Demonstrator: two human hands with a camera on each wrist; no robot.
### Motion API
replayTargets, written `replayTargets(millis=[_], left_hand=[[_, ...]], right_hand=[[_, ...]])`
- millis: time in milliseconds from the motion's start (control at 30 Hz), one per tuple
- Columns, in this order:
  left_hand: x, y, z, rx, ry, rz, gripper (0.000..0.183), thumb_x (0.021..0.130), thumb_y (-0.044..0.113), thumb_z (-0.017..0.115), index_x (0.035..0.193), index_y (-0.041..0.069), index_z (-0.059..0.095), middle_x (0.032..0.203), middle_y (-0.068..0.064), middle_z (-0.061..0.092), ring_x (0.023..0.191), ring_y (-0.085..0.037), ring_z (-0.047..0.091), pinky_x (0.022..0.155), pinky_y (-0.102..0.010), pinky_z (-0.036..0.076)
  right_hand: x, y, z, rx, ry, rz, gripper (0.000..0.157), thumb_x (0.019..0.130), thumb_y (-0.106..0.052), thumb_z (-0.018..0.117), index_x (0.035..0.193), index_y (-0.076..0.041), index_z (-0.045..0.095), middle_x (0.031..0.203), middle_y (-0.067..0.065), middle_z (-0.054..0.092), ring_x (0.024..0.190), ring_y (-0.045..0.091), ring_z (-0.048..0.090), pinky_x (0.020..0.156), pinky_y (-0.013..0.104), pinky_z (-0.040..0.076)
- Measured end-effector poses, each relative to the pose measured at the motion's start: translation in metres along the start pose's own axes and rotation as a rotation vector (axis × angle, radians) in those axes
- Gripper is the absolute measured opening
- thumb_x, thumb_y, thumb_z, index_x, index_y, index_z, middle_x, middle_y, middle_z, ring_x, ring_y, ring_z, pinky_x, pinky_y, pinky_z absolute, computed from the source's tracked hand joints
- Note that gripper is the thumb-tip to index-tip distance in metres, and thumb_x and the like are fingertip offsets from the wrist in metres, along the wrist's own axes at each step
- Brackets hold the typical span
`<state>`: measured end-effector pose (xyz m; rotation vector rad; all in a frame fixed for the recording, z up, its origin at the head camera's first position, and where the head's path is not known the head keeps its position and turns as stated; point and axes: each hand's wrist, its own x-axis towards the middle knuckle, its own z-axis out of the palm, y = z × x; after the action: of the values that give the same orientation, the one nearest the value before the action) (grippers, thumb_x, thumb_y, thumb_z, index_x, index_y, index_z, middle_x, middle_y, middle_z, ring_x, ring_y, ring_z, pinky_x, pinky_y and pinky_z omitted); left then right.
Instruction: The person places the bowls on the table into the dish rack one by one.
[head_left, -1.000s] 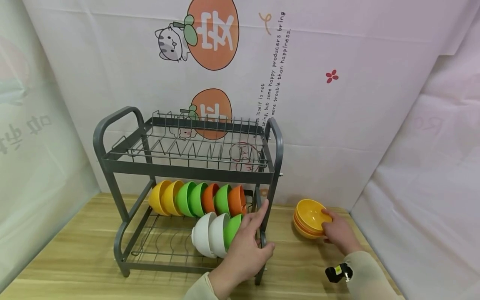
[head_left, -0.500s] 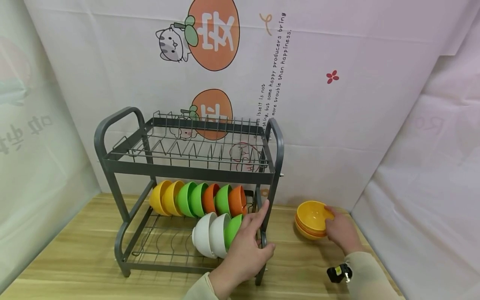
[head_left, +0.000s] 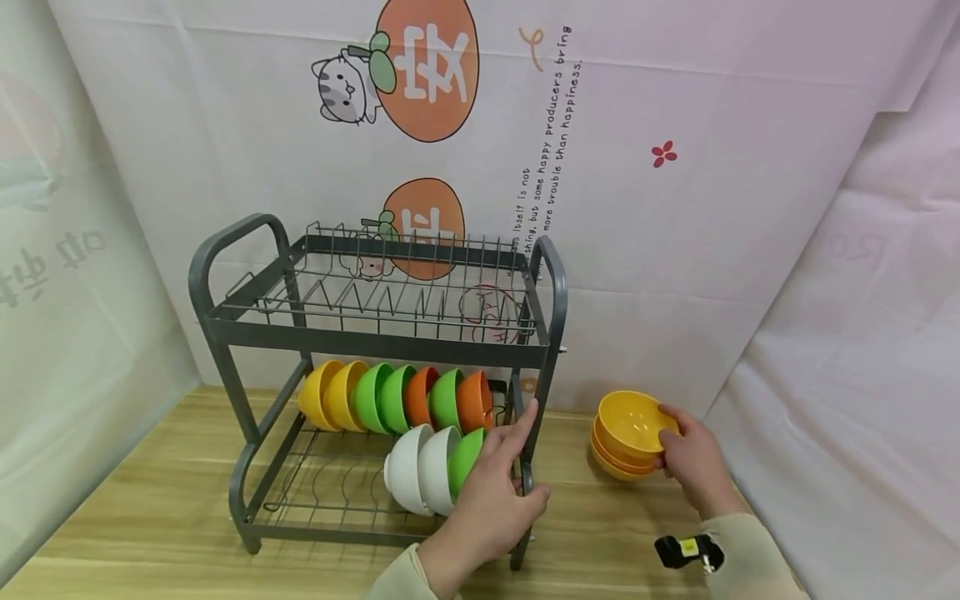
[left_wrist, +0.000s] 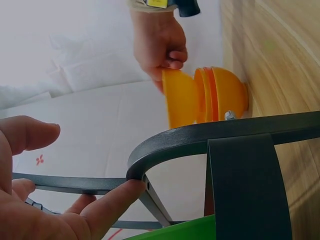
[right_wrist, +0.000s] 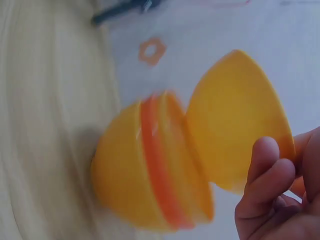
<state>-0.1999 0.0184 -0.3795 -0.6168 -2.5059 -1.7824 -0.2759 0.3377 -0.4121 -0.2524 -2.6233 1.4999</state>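
My right hand (head_left: 697,458) pinches the rim of a yellow bowl (head_left: 637,421), which is lifted and tilted over the stack of bowls (head_left: 617,462) on the table. In the right wrist view that stack (right_wrist: 125,170) is yellow with an orange layer, and the pinched bowl (right_wrist: 235,120) stands partly out of it. My left hand (head_left: 495,500) lies with fingers extended at the right side of the grey dish rack (head_left: 375,340), in front of a green bowl (head_left: 467,458). One left fingertip touches the rack's frame (left_wrist: 175,137) in the left wrist view.
On the rack's lower level, a back row of yellow, green and orange bowls (head_left: 371,398) stands on edge. Two white bowls (head_left: 408,471) stand in front, left of the green one. The upper level has wire slots (head_left: 382,304). White printed cloth (head_left: 637,250) hangs behind the wooden table (head_left: 585,533).
My right hand has raised the top yellow bowl partly out of the stack, moving slightly up and to the right. My left hand and the rack have stayed put.
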Motion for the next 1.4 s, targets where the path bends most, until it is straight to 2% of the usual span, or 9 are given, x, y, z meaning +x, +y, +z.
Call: replayTargets(millis=[233, 367, 600, 733, 900, 1067, 1133, 1267, 1400], left_hand=[[0.000, 0.001, 0.001, 0.021, -0.005, -0.003, 0.094, 0.085, 0.014, 0.071, 0.154, 0.052, 0.020, 0.141, -0.004, 0.041, 0.078, -0.019, 0.051, 0.068, -0.027, 0.047], [-0.001, 0.001, 0.001, 0.012, -0.013, 0.001, 0.089, 0.088, 0.018, 0.069, 0.154, 0.052, 0.020, 0.142, -0.003, 0.040, 0.079, -0.019, 0.051, 0.069, -0.027, 0.047], [-0.003, 0.000, -0.001, -0.022, -0.012, 0.055, 0.065, 0.100, 0.041, 0.055, 0.157, 0.045, 0.023, 0.143, -0.006, 0.040, 0.105, -0.026, 0.055, 0.080, -0.032, 0.051], [-0.007, 0.003, -0.004, -0.054, -0.006, 0.043, 0.064, 0.101, 0.048, 0.052, 0.158, 0.040, 0.024, 0.145, -0.007, 0.039, 0.123, -0.030, 0.048, 0.090, -0.041, 0.052], [-0.018, 0.013, -0.013, -0.199, -0.042, -0.047, 0.070, 0.094, 0.042, 0.065, 0.155, 0.041, 0.031, 0.142, -0.008, 0.039, 0.115, -0.025, 0.052, 0.083, -0.037, 0.055], [-0.026, 0.021, -0.024, -0.591, -0.144, -0.150, 0.072, 0.094, 0.021, 0.071, 0.155, 0.029, 0.035, 0.144, -0.013, 0.040, 0.101, -0.028, 0.065, 0.077, -0.041, 0.058], [-0.026, 0.022, -0.028, -0.696, -0.163, -0.182, 0.072, 0.093, 0.015, 0.072, 0.155, 0.025, 0.036, 0.143, -0.014, 0.041, 0.098, -0.030, 0.066, 0.077, -0.043, 0.057], [-0.027, 0.020, -0.037, -0.722, -0.168, -0.192, 0.071, 0.092, 0.013, 0.073, 0.154, 0.024, 0.039, 0.141, -0.016, 0.042, 0.099, -0.032, 0.067, 0.078, -0.046, 0.057], [-0.031, 0.019, -0.053, -0.615, -0.141, -0.156, 0.070, 0.092, 0.021, 0.074, 0.153, 0.026, 0.040, 0.133, -0.019, 0.049, 0.096, -0.031, 0.067, 0.078, -0.047, 0.057]], right_hand=[[-0.035, -0.031, 0.004, 0.198, -0.040, 0.017, 0.060, 0.095, 0.001, 0.042, 0.155, -0.007, 0.036, 0.143, 0.026, 0.041, 0.056, 0.021, 0.056, 0.046, 0.029, 0.048], [-0.059, -0.046, 0.008, 0.269, -0.113, 0.024, 0.064, 0.091, 0.005, 0.044, 0.153, -0.007, 0.038, 0.148, 0.022, 0.037, 0.053, 0.016, 0.052, 0.045, 0.025, 0.045], [-0.098, -0.072, 0.021, 0.355, -0.205, -0.007, 0.064, 0.087, 0.008, 0.049, 0.150, -0.004, 0.043, 0.141, 0.024, 0.046, 0.048, 0.015, 0.050, 0.042, 0.024, 0.044], [-0.111, -0.084, 0.031, 0.377, -0.231, -0.019, 0.062, 0.087, 0.008, 0.051, 0.148, -0.005, 0.046, 0.138, 0.023, 0.050, 0.046, 0.016, 0.050, 0.041, 0.024, 0.044], [-0.125, -0.099, 0.042, 0.413, -0.307, -0.025, 0.062, 0.088, 0.007, 0.051, 0.149, -0.005, 0.044, 0.138, 0.024, 0.048, 0.047, 0.017, 0.050, 0.043, 0.023, 0.045], [-0.134, -0.109, 0.050, 0.457, -0.369, -0.014, 0.062, 0.089, 0.005, 0.053, 0.150, -0.005, 0.040, 0.142, 0.024, 0.043, 0.050, 0.019, 0.050, 0.046, 0.023, 0.046], [-0.135, -0.112, 0.053, 0.475, -0.381, -0.015, 0.062, 0.090, 0.004, 0.053, 0.150, -0.005, 0.040, 0.141, 0.024, 0.043, 0.051, 0.019, 0.050, 0.046, 0.023, 0.046], [-0.136, -0.116, 0.060, 0.482, -0.365, -0.030, 0.053, 0.095, -0.001, 0.054, 0.147, -0.006, 0.044, 0.137, 0.022, 0.048, 0.057, 0.022, 0.051, 0.048, 0.026, 0.046], [-0.130, -0.115, 0.074, 0.464, -0.249, -0.079, 0.037, 0.103, -0.011, 0.053, 0.139, -0.006, 0.052, 0.133, 0.017, 0.055, 0.074, 0.028, 0.059, 0.058, 0.032, 0.052]])
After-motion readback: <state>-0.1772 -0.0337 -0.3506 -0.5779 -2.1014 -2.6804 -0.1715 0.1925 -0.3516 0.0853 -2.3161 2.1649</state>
